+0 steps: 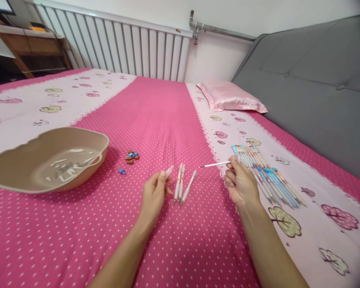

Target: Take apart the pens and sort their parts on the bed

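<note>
Between the thumb and fingers of my left hand (156,187) is a pale pink translucent pen part (169,171), mostly hidden by the grip. My right hand (241,181) pinches a thin white pen refill (216,164) at one end, its dark tip pointing left. On the bed between my hands lie several pale pink pens (180,184), one of them (189,187) set apart at a slant. Just beyond my right hand, rows of pens (277,186) with blue, orange and brown parts lie side by side.
At the left stands a beige basin (91,138) with small white pieces inside. Small brown and blue caps (132,157) lie beside it, and a single blue cap (122,171) is nearer me. Further off are a pink pillow (231,96), a grey headboard (312,76) and a white radiator (117,44).
</note>
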Demonstrator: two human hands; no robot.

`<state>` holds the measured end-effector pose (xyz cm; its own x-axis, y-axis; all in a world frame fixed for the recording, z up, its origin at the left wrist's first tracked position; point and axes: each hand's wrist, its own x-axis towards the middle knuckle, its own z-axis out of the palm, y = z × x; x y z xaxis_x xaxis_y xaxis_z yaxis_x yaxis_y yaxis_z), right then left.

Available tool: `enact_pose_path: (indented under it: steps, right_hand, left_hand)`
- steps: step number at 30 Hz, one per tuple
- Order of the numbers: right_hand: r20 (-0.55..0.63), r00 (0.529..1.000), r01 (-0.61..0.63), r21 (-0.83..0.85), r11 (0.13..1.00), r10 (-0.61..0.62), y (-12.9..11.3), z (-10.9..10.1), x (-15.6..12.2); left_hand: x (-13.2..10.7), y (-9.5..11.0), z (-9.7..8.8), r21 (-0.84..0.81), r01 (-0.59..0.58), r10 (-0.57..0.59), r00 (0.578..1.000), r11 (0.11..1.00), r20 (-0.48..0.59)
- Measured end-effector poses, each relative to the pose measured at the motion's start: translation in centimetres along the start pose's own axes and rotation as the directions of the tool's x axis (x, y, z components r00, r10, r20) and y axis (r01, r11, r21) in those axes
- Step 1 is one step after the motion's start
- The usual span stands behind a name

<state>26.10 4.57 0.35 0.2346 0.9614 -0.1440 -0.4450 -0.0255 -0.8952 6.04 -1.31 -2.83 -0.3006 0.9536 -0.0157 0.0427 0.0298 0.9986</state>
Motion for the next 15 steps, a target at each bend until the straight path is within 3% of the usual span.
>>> enact_pose_path:
  steps: [2, 4, 7, 10, 12, 15]
  right_hand:
    - [0.064, 0.997, -0.043, -0.058, 0.997, 0.046, 0.4, 0.3, -0.3]
    - [0.184, 0.971, -0.123, -0.161, 0.979, 0.152, 1.2, 0.8, -0.9]
    - [0.328, 0.900, -0.196, -0.285, 0.938, 0.288, 2.3, 1.7, -2.0]
    - [0.395, 0.867, -0.188, -0.302, 0.935, 0.302, 2.9, 2.3, -2.6]
    - [0.393, 0.876, -0.169, -0.294, 0.941, 0.280, 3.0, 2.4, -2.8]
    - [0.364, 0.897, -0.146, -0.290, 0.946, 0.250, 3.0, 2.4, -2.7]
  left_hand:
    - [0.0, 0.4, -0.1, -0.024, -0.042, 0.043, 0.999, 0.999, 0.029]
    - [-0.3, 0.9, 0.0, 0.001, -0.137, 0.135, 0.976, 0.991, 0.171]
    - [-1.0, 1.4, 0.4, 0.056, -0.230, 0.185, 0.886, 0.972, 0.425]
    - [-1.5, 1.3, 0.7, 0.103, -0.246, 0.154, 0.827, 0.964, 0.541]
    - [-1.3, 0.9, 0.7, 0.135, -0.239, 0.138, 0.847, 0.962, 0.514]
    - [-0.3, 0.1, 0.3, 0.194, -0.208, 0.133, 0.931, 0.959, 0.341]
